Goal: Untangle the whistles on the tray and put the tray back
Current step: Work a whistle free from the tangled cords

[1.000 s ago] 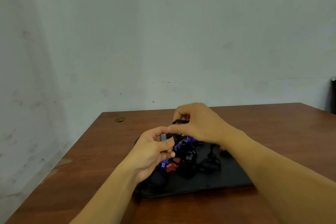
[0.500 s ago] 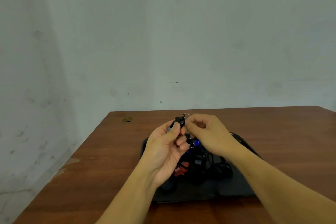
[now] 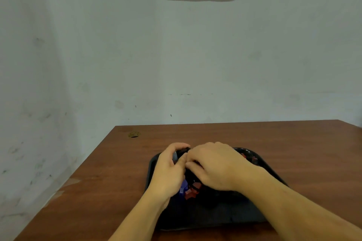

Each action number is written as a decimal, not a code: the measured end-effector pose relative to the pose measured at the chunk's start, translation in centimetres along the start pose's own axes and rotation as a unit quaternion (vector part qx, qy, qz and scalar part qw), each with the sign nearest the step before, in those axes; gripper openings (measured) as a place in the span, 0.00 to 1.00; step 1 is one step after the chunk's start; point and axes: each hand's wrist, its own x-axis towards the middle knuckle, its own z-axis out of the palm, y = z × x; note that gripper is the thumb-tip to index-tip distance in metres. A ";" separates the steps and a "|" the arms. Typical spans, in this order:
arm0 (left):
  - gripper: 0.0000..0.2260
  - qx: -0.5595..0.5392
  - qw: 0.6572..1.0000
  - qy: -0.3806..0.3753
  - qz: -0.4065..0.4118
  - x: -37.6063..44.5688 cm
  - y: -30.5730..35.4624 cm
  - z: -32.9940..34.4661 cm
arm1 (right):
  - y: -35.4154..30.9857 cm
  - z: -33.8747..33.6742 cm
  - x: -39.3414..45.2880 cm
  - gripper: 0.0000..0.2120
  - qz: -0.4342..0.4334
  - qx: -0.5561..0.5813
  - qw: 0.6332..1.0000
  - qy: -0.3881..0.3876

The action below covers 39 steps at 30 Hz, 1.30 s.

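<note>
My left hand (image 3: 170, 170) curls its fingers round a dark whistle (image 3: 181, 152) at the 12 o'clock end of the black tray (image 3: 215, 219). My right hand (image 3: 216, 166) lies knuckles-up beside it, fingers bent into the same knot; I cannot tell what they pinch. The rest of the whistles (image 3: 191, 190), red and blue, sit in a heap at the tray's middle, under my palms. If I pull hard, I think the cords will cinch tighter. A snagged loop could also drag the heap off the tray onto the tabletop (image 3: 109, 182), toward 9 o'clock.
</note>
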 end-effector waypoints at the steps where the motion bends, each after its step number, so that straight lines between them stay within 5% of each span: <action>1: 0.09 0.000 0.999 -0.033 0.005 -0.2 0.1 -0.1 | 0.2 -0.4 0.1 0.10 0.000 0.007 1.000 0.019; 9: 0.14 -0.004 0.980 -0.194 0.046 -0.5 1.5 -0.7 | 2.3 -1.8 0.1 0.14 0.046 0.216 0.967 0.124; 14: 0.13 -0.067 0.973 -0.214 0.048 -1.0 2.3 1.0 | 3.2 -1.3 -0.2 0.18 0.080 0.341 0.924 0.152; 17: 0.14 -0.142 0.969 -0.198 0.034 -0.6 2.5 2.1 | 3.5 -0.4 -0.2 0.22 0.134 0.483 0.850 0.165; 21: 0.13 -0.209 0.957 -0.197 0.028 -0.7 2.3 3.2 | 3.3 1.1 -0.1 0.24 0.184 0.700 0.685 0.082; 24: 0.11 -0.249 0.951 -0.182 0.005 -0.5 1.9 3.3 | 3.6 2.6 0.5 0.24 0.179 0.744 0.640 0.066; 30: 0.16 -0.335 0.935 -0.110 -0.037 0.8 1.6 2.9 | 4.0 4.8 2.0 0.21 0.149 0.713 0.672 0.131; 39: 0.12 -0.250 0.965 -0.078 0.013 1.3 0.5 2.7 | 4.1 6.6 3.3 0.12 0.171 0.627 0.738 0.179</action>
